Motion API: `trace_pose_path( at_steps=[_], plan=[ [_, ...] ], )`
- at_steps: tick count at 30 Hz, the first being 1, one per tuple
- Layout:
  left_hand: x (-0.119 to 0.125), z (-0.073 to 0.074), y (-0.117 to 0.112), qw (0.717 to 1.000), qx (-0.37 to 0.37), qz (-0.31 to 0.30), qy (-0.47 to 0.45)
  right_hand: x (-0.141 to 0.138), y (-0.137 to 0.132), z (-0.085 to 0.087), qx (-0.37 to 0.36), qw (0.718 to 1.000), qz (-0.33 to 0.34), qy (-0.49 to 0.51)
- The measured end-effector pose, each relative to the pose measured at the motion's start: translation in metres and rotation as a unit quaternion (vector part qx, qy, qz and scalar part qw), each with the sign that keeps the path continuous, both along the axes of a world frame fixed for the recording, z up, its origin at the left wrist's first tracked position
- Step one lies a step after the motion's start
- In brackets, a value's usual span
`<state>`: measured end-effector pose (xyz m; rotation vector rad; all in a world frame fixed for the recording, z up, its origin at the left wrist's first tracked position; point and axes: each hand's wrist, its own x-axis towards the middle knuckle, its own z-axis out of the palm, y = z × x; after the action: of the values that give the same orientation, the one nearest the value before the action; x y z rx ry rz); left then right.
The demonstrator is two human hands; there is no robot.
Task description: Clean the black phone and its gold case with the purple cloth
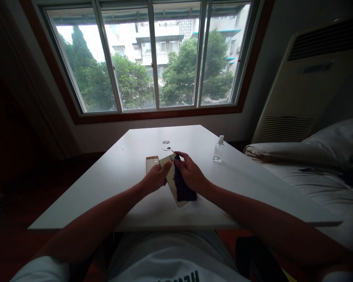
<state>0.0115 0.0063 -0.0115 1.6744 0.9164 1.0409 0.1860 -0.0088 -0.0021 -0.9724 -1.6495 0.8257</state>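
Note:
My left hand (156, 177) grips the left edge of a gold phone (173, 184) held just above the white table (111, 184), fingers curled round it. My right hand (188, 172) presses a dark cloth (184, 188) onto the phone's face, fingers pinched on the cloth. A tan phone case (151, 161) lies flat on the table just left of my left hand.
A small clear spray bottle (219, 149) stands to the right on the table. Two small round stickers or tabs (166, 145) lie beyond the phone. A bed with white bedding (317, 172) is at the right, an air-conditioning unit (308, 82) behind it, a large window (153, 58) ahead.

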Motion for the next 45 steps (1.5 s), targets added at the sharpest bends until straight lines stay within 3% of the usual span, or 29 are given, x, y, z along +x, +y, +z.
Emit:
trace_pose_path(
  at_steps=[4,15,19,25,31,41,45],
  plan=[
    [-0.001,0.001,-0.001,0.999,-0.003,-0.033,0.029,0.0,0.0,0.0,0.011,0.999,0.001,0.03],
    [-0.006,0.006,-0.011,0.996,0.066,-0.022,0.064,-0.002,-0.014,0.013,0.077,0.99,0.043,0.113],
    [-0.008,0.011,-0.014,0.994,0.087,-0.028,0.068,0.0,-0.017,0.015,0.108,0.991,0.006,0.083],
    [-0.006,0.018,-0.019,0.998,0.048,-0.008,0.032,0.004,-0.015,0.016,0.15,0.983,-0.068,0.085],
    [-0.001,0.009,-0.017,0.983,0.136,-0.034,0.12,0.005,-0.009,0.017,0.164,0.972,-0.104,0.135],
    [0.0,0.005,-0.006,0.997,0.064,0.007,0.042,0.026,0.04,0.005,0.096,0.96,-0.147,0.217],
    [-0.002,0.004,-0.009,0.998,0.029,0.001,0.048,0.032,0.039,0.007,0.115,0.967,-0.167,0.151]
  ],
)
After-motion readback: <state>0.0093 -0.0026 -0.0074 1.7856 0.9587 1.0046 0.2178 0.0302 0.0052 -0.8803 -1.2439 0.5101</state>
